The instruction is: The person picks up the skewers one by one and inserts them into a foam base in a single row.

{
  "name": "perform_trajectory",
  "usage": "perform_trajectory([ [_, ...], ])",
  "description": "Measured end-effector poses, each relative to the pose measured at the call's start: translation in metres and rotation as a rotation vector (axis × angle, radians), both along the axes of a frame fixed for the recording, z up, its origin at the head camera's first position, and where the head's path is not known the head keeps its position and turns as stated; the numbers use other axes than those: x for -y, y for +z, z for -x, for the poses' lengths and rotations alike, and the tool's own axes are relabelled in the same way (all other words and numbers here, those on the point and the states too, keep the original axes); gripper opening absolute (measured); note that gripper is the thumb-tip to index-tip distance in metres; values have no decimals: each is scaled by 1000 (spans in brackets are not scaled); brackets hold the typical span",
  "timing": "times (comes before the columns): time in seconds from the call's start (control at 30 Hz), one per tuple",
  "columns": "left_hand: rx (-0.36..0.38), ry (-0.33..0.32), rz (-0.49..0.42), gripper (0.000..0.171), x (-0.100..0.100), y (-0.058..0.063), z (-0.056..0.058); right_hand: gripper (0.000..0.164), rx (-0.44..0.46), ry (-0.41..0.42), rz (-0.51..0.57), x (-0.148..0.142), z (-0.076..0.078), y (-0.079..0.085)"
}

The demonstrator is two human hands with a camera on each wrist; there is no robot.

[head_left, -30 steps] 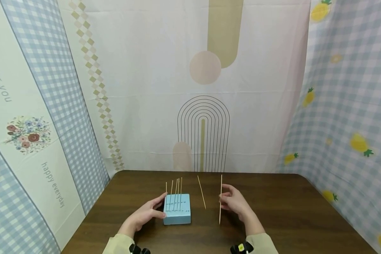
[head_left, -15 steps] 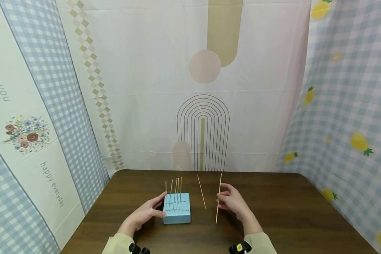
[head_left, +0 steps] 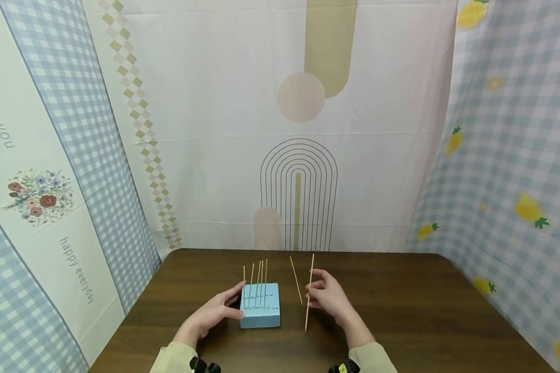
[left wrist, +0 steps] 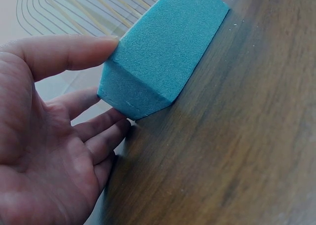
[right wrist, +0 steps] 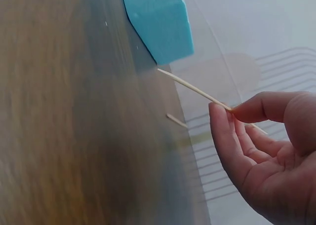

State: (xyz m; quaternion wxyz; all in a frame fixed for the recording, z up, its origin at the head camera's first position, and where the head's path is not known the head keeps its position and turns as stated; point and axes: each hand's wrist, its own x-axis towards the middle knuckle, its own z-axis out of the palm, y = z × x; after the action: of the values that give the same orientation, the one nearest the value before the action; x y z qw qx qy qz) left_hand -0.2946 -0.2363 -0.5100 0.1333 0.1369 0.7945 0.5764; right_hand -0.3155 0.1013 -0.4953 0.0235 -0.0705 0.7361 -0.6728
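My left hand holds a light blue foam block at its left side, with the thumb by the front corner and the fingers toward the back. Rows of small holes mark the block's top. Several thin bamboo skewers stand upright in its left and middle part. To the right, my right hand pinches another bamboo skewer between thumb and fingertips, almost upright, with its pointed lower end free. Between the block and this hand a loose skewer lies on the table.
The dark brown wooden table extends around the block. Behind it hangs a white patterned cloth, with checked cloths at the left and right sides.
My right hand has moved left with its skewer, closer to the loose skewer and the block. The skewer's lower end has swung left. My left hand and the block stay in place.
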Motion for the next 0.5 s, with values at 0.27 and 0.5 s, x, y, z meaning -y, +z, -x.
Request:
perform_trajectory([
  [0.27,-11,1,-1,93,-2,1,1,51,-68,-25,29,23,-3,6],
  [0.5,-16,-12,-6,94,-3,1,3,44,-137,-71,138,44,-9,18],
])
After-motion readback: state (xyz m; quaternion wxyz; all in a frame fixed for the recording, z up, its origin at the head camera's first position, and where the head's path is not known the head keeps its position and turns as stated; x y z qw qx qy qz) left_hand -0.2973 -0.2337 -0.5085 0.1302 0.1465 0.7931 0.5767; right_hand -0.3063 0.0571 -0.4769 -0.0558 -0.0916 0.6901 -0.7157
